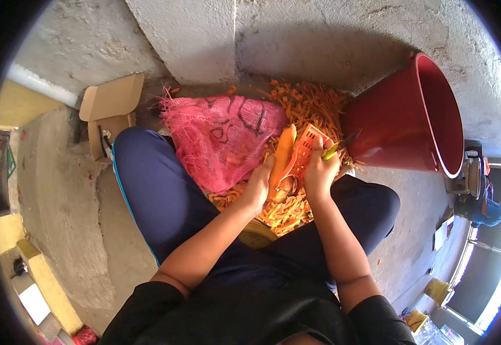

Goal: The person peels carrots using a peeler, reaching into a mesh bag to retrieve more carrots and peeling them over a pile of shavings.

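Observation:
Between my hands is a long peeled orange vegetable, which looks like a carrot, slightly tilted. My left hand is wrapped along its left side. In my right hand is an orange slotted peeler, lying against the vegetable's right side. A knife with a yellow-green handle also sticks out of my right hand, its dark blade pointing right. Orange peelings are heaped below and behind my hands. A pink mesh sack with black markings lies just to the left.
A large red bucket lies tilted at the right, against the wall. An open cardboard box stands at the back left. My bent knees flank the peelings. Far right, a person in blue is in the background.

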The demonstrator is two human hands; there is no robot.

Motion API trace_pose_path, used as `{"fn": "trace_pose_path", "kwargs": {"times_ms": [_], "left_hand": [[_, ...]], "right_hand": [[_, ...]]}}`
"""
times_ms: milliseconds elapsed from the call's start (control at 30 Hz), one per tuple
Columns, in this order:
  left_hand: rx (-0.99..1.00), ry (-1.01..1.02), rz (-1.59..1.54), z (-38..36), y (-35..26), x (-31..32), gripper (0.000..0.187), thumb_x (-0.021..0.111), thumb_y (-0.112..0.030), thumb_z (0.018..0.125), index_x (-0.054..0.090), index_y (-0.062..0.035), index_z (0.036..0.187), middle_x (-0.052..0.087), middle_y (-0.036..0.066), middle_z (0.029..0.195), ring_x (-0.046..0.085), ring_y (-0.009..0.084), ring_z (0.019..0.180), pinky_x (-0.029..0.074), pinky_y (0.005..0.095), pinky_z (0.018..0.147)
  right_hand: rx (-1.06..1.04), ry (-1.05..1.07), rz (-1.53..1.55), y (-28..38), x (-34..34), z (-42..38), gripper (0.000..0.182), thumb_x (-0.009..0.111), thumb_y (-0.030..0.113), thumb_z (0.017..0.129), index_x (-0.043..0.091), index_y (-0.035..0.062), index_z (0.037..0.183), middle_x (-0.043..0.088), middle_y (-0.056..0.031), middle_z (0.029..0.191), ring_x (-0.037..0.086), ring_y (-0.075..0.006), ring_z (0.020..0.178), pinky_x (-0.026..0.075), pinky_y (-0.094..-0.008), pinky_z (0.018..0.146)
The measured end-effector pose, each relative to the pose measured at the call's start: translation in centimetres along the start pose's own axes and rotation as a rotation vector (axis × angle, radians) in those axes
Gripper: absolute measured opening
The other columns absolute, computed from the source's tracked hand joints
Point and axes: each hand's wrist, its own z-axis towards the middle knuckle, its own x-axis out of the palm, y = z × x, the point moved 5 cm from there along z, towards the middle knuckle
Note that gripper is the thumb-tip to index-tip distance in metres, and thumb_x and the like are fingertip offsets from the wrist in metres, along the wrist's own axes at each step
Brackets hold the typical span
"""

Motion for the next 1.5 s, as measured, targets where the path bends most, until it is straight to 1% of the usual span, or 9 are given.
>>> {"fn": "trace_pose_path", "kwargs": {"times_ms": [200,500,633,733,867,1333,1433,1467,1500], "left_hand": [[-0.311,0.049,-0.076,-0.6,1.3,-0.1,0.043,0.028,-0.038,0.089,0.041,-0.0065,0.116,0.052,0.009,0.108,0.055,0.0195,0.091,0.048,0.0344,0.073],[0.041,0.244,0.207,-0.9,-0.9,2.1,0.085,0.052,-0.057,0.071,0.015,-0.0095,0.131,0.036,0.008,0.124,0.043,0.0193,0.108,0.041,0.0343,0.085],[0.122,0.312,0.288,-1.6,-1.6,2.5,0.103,0.073,-0.018,0.062,-0.001,-0.0041,0.133,0.026,0.01,0.129,0.024,0.018,0.12,0.022,0.0296,0.098],[0.187,0.234,0.322,-1.4,-1.2,2.4,0.097,0.068,-0.003,0.06,0.005,-0.0082,0.133,0.027,0.008,0.129,0.032,0.017,0.116,0.028,0.031,0.095],[0.081,0.269,0.242,-1.8,-1.4,2.9,0.091,0.064,0.0,0.062,0.007,-0.006,0.133,0.032,0.008,0.125,0.035,0.0161,0.112,0.03,0.0294,0.093],[-0.027,0.252,0.207,-2.0,-1.3,2.4,0.088,0.062,-0.001,0.064,0.008,-0.0073,0.133,0.031,0.007,0.126,0.036,0.0158,0.112,0.033,0.0278,0.091],[0.23,0.549,0.767,-4.2,-1.1,4.4,0.092,0.065,0.0,0.061,0.008,-0.0074,0.133,0.029,0.005,0.128,0.033,0.0147,0.113,0.033,0.0264,0.089],[-0.122,0.556,0.52,-5.5,0.5,5.1,0.095,0.067,0.001,0.059,0.009,-0.0076,0.133,0.027,0.004,0.128,0.032,0.0137,0.111,0.033,0.0261,0.088],[-0.073,0.544,0.553,-5.3,0.4,5.0,0.095,0.067,0.002,0.06,0.009,-0.0076,0.133,0.028,0.004,0.128,0.033,0.0135,0.11,0.033,0.0262,0.087]], "right_hand": [[-0.086,0.175,-0.171,0.7,0.7,0.3,0.025,0.047,0.022,0.086,0.043,0.0059,0.067,0.036,0.005,0.056,0.03,-0.0047,0.053,0.027,-0.0232,0.044],[0.069,0.233,0.107,0.6,1.3,1.0,0.024,0.045,0.019,0.087,0.045,0.0037,0.069,0.041,0.0042,0.059,0.035,-0.0044,0.055,0.032,-0.0226,0.048],[0.09,0.21,0.188,0.8,1.4,1.1,0.023,0.046,0.019,0.087,0.047,0.004,0.069,0.04,0.0048,0.058,0.033,-0.004,0.054,0.03,-0.0219,0.047],[0.085,0.209,0.107,-0.2,1.1,1.2,0.022,0.046,0.018,0.087,0.049,0.0039,0.07,0.04,0.0048,0.058,0.032,-0.0042,0.054,0.029,-0.022,0.046],[0.126,0.183,-0.057,-0.8,0.1,1.8,0.021,0.047,0.02,0.086,0.055,0.0019,0.082,0.052,0.0032,0.066,0.043,-0.003,0.057,0.035,-0.0179,0.05],[0.139,0.114,-0.062,-1.7,0.1,3.0,0.022,0.048,0.021,0.085,0.054,0.0029,0.073,0.044,0.0052,0.059,0.037,-0.0036,0.053,0.031,-0.021,0.047],[0.202,-0.129,0.216,-4.1,-2.3,7.1,0.025,0.047,0.021,0.085,0.051,0.0033,0.068,0.04,0.0045,0.056,0.032,-0.0046,0.05,0.029,-0.0232,0.045],[0.158,-0.1,0.256,-3.9,-3.1,8.2,0.023,0.047,0.021,0.085,0.052,0.0025,0.072,0.04,0.0048,0.055,0.033,-0.0049,0.05,0.03,-0.0233,0.046],[0.154,-0.049,0.104,-3.6,-3.6,8.7,0.022,0.046,0.02,0.086,0.054,0.0021,0.075,0.041,0.005,0.057,0.034,-0.0046,0.051,0.03,-0.0224,0.046]]}}
